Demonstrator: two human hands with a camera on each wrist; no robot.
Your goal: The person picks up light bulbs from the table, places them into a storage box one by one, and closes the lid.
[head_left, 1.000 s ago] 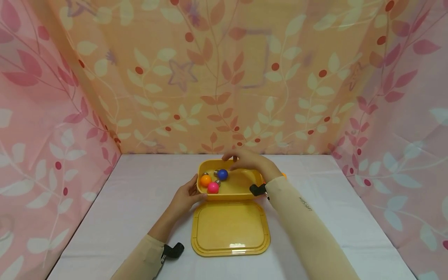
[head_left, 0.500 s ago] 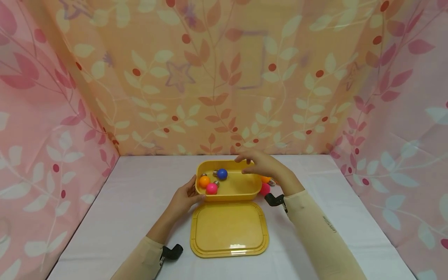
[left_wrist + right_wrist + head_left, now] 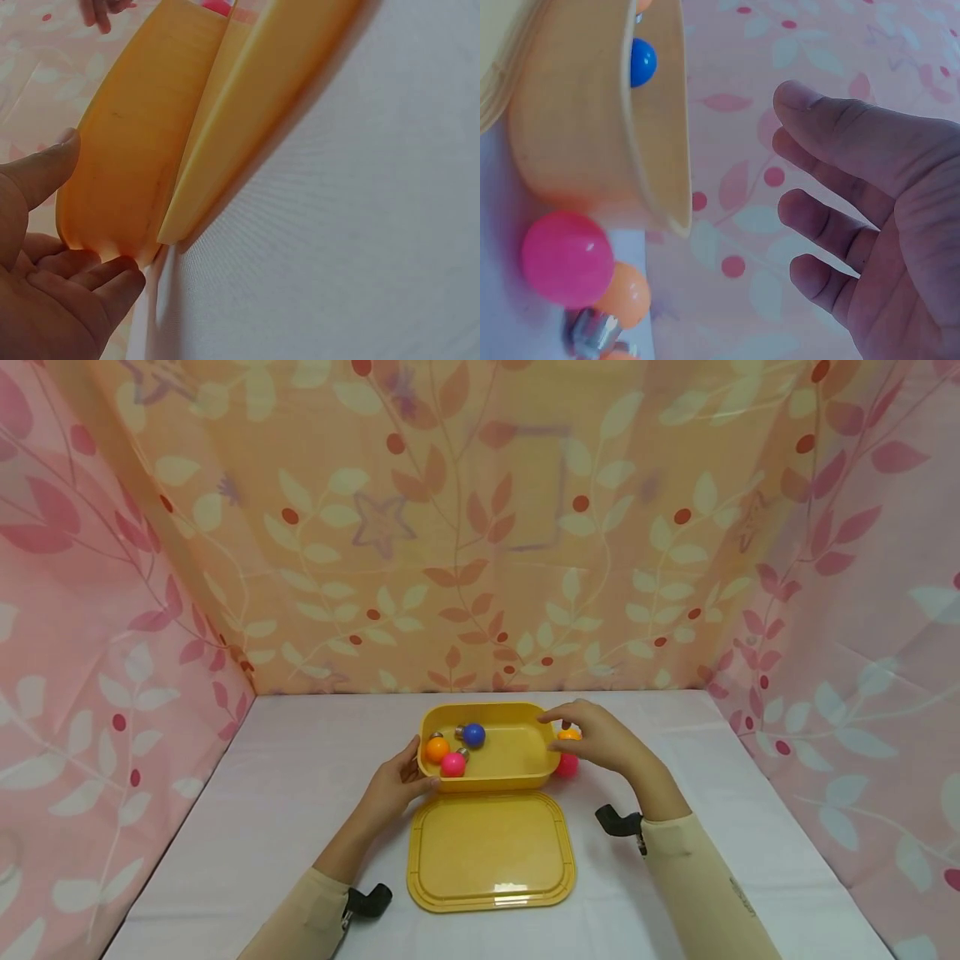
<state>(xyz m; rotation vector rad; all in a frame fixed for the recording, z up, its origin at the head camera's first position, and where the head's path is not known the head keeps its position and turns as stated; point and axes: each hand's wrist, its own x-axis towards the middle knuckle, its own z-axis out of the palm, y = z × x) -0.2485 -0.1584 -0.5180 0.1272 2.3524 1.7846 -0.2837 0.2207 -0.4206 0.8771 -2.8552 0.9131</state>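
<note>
My left hand (image 3: pixel 390 787) grips the left end of a yellow plastic box (image 3: pixel 498 782), its thumb on the front wall and its fingers round the end. Inside the box, toward the left, lie a blue light bulb (image 3: pixel 473 735), an orange light bulb (image 3: pixel 437 749) and a pink light bulb (image 3: pixel 453 765), with metal screw bases. My right hand (image 3: pixel 603 742) hovers at the box's right end, fingers spread and holding nothing. Beneath it, outside the box, are another pink bulb (image 3: pixel 568 259) and orange bulb (image 3: pixel 626 295); a metal base (image 3: pixel 596 332) shows beside them.
A flat yellow lid (image 3: pixel 491 852) lies directly in front of the box on the white-covered table (image 3: pixel 300 768). Leaf-patterned cloth (image 3: pixel 465 527) stands behind and on both sides.
My right hand has drawn back from over the box's inside to its right end, uncovering the bulbs outside. The left hand keeps its hold; the bulbs inside stay at the left.
</note>
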